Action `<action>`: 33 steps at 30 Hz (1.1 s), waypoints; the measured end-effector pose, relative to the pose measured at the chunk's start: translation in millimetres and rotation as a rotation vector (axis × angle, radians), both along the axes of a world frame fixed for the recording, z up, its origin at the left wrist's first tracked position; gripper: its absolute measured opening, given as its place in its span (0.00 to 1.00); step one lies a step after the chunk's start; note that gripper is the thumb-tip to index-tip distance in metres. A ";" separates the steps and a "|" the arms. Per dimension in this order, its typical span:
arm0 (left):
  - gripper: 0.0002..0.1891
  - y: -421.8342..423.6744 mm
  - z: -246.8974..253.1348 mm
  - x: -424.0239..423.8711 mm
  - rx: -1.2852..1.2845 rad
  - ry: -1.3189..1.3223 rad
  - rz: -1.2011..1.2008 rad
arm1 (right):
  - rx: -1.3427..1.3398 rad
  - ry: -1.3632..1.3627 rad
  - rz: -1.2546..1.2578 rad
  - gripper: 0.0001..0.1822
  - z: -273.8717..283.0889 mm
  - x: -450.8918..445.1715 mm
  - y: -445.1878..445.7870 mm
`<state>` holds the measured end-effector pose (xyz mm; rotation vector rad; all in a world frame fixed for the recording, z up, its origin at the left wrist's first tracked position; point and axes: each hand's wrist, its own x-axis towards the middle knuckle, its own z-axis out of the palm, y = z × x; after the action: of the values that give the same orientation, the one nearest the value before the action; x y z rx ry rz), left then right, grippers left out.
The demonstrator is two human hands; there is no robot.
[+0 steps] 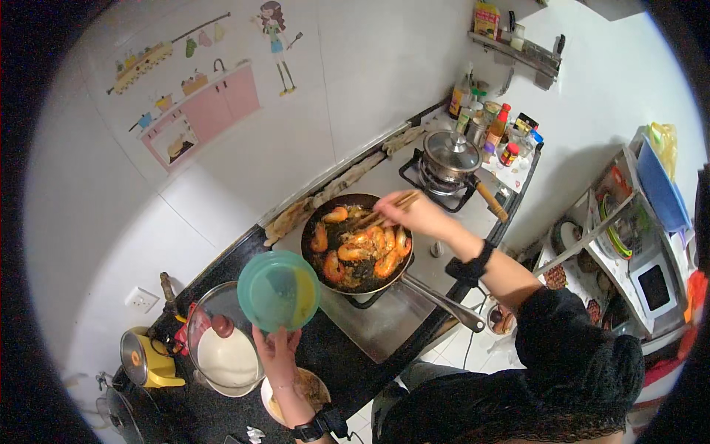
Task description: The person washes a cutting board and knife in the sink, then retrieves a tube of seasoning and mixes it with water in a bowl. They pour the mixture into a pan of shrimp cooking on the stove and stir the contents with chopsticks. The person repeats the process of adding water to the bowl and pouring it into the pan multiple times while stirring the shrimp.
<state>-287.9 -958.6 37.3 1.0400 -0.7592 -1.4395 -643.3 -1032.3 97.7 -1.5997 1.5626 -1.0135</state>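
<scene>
A dark frying pan (355, 277) with orange shrimp (355, 251) and dark sauce sits on the near part of the gas stove. Above the pan's upper right rim is my right hand (402, 211), closed on wooden chopsticks (370, 218) whose tips reach in among the shrimp. At the pan's left, my left hand (277, 347) holds a translucent green bowl (272, 294), tilted, with a little yellowish content along its right side. The fingers grip its lower rim. Partly hidden under my left wrist is a white bowl of food (317, 386).
A lidded saucepan (452, 152) stands on the far burner, near seasoning bottles (497, 126). The frying pan's metal handle (444, 304) points toward the counter edge. On the left are a glass lid (213, 294) over a white bowl (228, 355) and a yellow electric pot (148, 358).
</scene>
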 end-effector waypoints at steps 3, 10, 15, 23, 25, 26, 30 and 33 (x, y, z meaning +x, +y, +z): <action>0.32 2.8 -0.2 -0.1 0.007 0.046 0.034 | -0.026 0.218 -0.060 0.14 40.8 -25.9 31.5; 0.30 5.2 -2.2 -1.0 -0.006 -0.008 -0.017 | -0.006 0.307 -0.165 0.14 -2.5 -10.5 39.2; 0.29 2.8 -4.2 -5.3 -0.024 -0.039 -0.012 | -0.185 0.126 -0.083 0.13 -18.7 -6.8 29.3; 0.28 4.9 -8.3 -0.8 -0.034 -0.053 -0.062 | -0.352 0.052 -0.167 0.09 -49.9 14.8 75.9; 0.28 5.6 -5.8 -0.7 -0.038 -0.065 -0.056 | -0.411 0.269 -0.170 0.10 -43.6 25.7 76.1; 0.27 5.6 -7.7 0.2 -0.046 -0.072 -0.059 | -0.373 0.304 -0.170 0.10 -44.5 24.8 73.2; 0.30 5.6 7.6 -11.1 0.013 0.068 0.042 | -0.285 0.126 -0.256 0.09 -50.4 3.4 74.8; 0.30 5.5 6.5 -9.1 -0.007 0.086 0.010 | -0.041 -0.525 -0.384 0.11 -64.8 -23.4 70.0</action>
<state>-297.0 -953.1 43.8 0.9694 -0.6956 -1.4626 -666.7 -962.3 32.9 -0.9529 1.4983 -1.5324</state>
